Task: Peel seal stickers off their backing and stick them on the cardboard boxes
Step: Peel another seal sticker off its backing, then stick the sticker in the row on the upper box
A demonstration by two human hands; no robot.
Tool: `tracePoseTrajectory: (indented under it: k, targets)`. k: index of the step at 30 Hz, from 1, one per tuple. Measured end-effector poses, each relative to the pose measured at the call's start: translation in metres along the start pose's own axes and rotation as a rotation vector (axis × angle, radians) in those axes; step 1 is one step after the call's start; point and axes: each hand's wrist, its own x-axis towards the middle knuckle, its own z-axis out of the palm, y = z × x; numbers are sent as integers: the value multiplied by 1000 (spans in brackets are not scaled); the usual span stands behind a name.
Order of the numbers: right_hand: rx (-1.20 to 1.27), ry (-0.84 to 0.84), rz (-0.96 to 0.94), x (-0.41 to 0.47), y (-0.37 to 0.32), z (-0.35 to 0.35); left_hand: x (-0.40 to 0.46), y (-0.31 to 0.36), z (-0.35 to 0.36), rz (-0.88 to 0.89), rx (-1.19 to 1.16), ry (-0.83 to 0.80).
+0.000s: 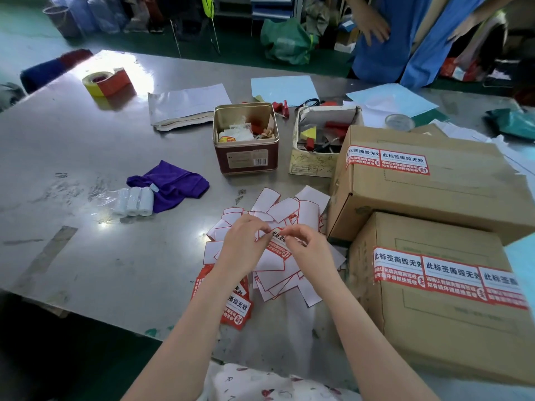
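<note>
Both hands meet over a heap of white, red-edged backing papers on the metal table. The left hand and the right hand each pinch a red-and-white seal sticker between thumb and fingertips, the left at its near-left edge, the right at its upper right; whether the sticker is partly lifted from its backing is hard to tell, since the fingers cover the edges. A small stack of unpeeled stickers lies under the left forearm at the table's near edge. To the right stand two cardboard boxes: the nearer box carries three seal stickers in a row over its top edge, the farther box carries two. Behind the heap sit an open metal tin and a worn paper carton of tools; a purple cloth lies left, touching wrapped white rolls.
</note>
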Motion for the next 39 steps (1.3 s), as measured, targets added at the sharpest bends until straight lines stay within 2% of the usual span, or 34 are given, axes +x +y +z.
tracePoseTrajectory:
  k: [9,18,23,27,31,35,39]
  targets:
    - [118,-6,-6,-2,-7,1,1,1,-11,-154,-102,10]
    - [10,36,6,-1,-4,3,0,-4,-14,-343,-343,23]
    - [129,126,32,-2,-2,-1,1,-3,-15,-451,-527,45]
    - [184,135,103,-1,-6,-5,2,-1,-16,-544,-676,37]
    - [164,112,93,-1,-11,-14,4,10,-16,-560,-743,36]
    - [178,189,33,2,-18,-30,7,25,-14,-531,-715,53]
    - [84,252,-113,2,-24,-56,6,49,-3,-461,-691,83]
